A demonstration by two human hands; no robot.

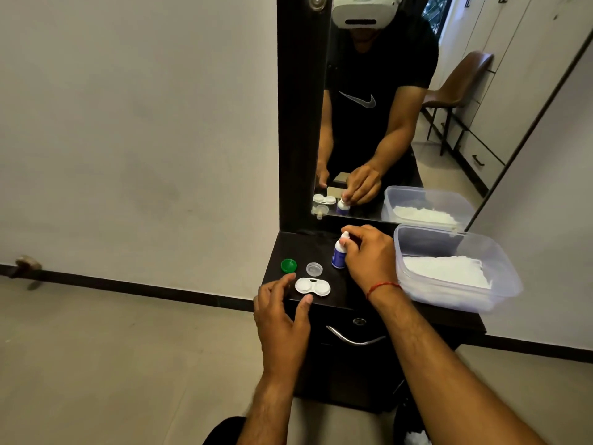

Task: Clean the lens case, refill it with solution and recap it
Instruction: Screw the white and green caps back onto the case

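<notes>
Two bare forearms reach forward from the bottom of the view. The left hand [282,319] hovers palm down at the desk's front left corner, fingers [290,279] spread and loosely curled, thumb extended forward. The right hand [369,255], farther back near the middle, is curled with fingertips pinched together. A red thread circles the right wrist.

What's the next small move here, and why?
Probably the left hand closes on the lens case to steady it. Both caps, green cap and clear cap, are off, and the right hand holds the solution bottle upright at its tip.
</notes>
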